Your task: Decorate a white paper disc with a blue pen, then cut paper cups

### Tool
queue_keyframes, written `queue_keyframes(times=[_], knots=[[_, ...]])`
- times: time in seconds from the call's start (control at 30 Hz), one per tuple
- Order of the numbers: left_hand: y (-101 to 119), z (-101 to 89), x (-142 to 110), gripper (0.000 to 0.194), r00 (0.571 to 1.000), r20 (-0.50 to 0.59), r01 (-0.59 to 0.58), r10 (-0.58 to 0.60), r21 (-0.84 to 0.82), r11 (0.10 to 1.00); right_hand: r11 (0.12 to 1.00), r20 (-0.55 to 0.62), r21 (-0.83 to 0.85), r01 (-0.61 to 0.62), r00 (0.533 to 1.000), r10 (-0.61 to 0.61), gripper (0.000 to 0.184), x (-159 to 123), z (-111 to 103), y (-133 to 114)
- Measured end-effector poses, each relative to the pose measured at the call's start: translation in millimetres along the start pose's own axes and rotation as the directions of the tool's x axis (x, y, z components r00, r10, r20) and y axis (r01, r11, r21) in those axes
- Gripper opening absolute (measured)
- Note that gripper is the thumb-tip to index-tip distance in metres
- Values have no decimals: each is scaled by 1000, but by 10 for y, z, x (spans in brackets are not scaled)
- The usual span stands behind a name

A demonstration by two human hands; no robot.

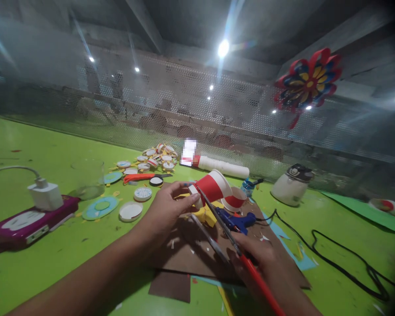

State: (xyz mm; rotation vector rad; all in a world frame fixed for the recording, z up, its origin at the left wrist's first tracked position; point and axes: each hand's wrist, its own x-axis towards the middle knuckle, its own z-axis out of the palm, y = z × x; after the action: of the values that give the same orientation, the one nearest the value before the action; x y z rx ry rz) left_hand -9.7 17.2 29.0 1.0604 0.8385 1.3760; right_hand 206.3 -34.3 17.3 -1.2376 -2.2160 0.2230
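Observation:
My left hand (169, 206) grips a red and white paper cup (213, 186) near its narrow end, with the cup tilted on its side and its wide rim pointing right. My right hand (261, 256) holds red-handled scissors (258, 281), their blades spread apart. One blade reaches the cup's red side near my left fingers; whether it has cut in, I cannot tell. Just behind lies another red and white paper cup (237, 200). Below the cup are a blue glue gun (237, 220) and yellow paper pieces (206, 216) on a brown cardboard sheet (181, 256).
At left are a purple power strip (9, 232) with a white charger (46, 196) and a clear cup (89, 175). Farther back lie an orange-red box cutter (140, 177), several paper discs and a white tube (224, 166). A black cord (342, 259) loops at right.

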Motion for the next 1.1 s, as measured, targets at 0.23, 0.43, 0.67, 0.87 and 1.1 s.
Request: queue_keyframes(times=[0.23,0.43,0.67,0.87,1.1], knots=[[-8,7,-14,45,1000,-1,-14,14,19,1000,1000,-27,23,18,999,-17,35,-4,2,-34],[-7,-5,6,36,1000,31,7,-5,-68,998,997,0,78,-14,1000,14,35,-17,49,1],[-28,-35,51,32,1000,-7,11,-12,-103,995,1000,34,8,4,999,-4,37,-23,87,99],[-28,1,30,39,1000,-5,-17,16,-80,997,1000,22,-26,-16,1000,17,35,-35,44,86],[-33,22,-3,38,1000,1,-26,27,-56,998,997,-6,80,3,1000,-2,32,-19,49,2]])
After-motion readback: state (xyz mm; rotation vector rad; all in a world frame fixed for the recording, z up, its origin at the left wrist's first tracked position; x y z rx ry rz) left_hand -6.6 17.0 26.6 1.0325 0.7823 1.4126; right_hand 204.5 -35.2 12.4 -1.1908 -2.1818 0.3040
